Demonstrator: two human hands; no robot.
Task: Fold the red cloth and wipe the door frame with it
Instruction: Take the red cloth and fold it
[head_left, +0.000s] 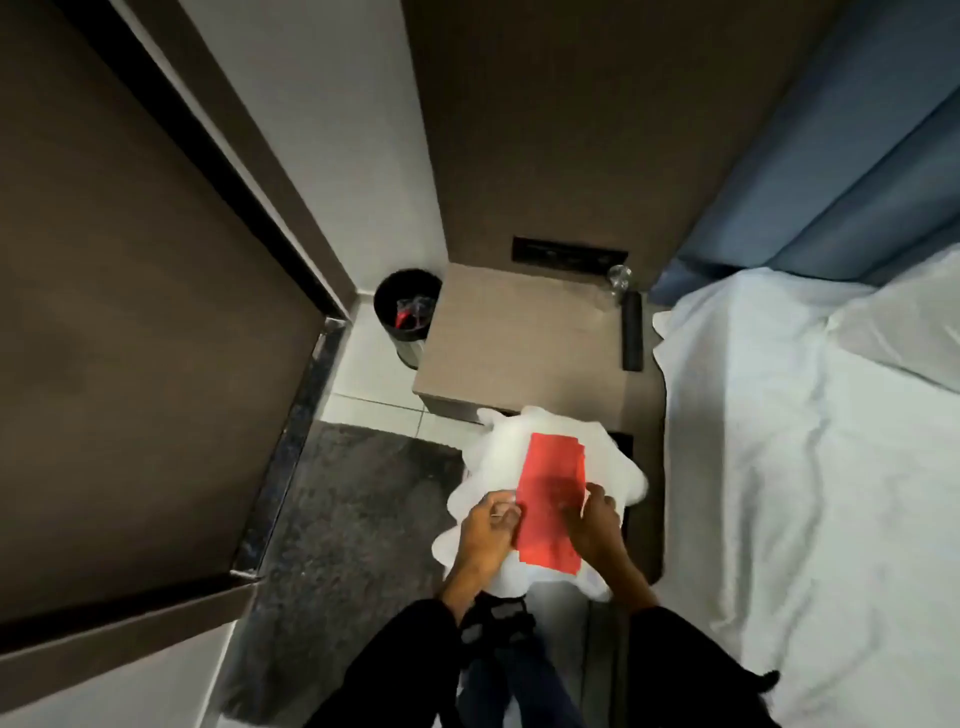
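Observation:
The red cloth (551, 493) lies flat as a long narrow rectangle on a white fluffy cushion (493, 452) in front of me. My left hand (485, 530) presses on the cloth's left edge with the fingers curled over it. My right hand (597, 525) rests on its right edge, fingers bent onto the fabric. The dark brown door (130, 312) stands to my left, with its door frame (249, 171) running diagonally up beside the white wall.
A brown bedside table (519, 338) stands just beyond the cushion, with a black cylinder (632, 331) and a glass (620, 278) on it. A black waste bin (405, 312) sits left of it. The white bed (779, 467) fills the right; a grey mat (353, 519) covers the floor.

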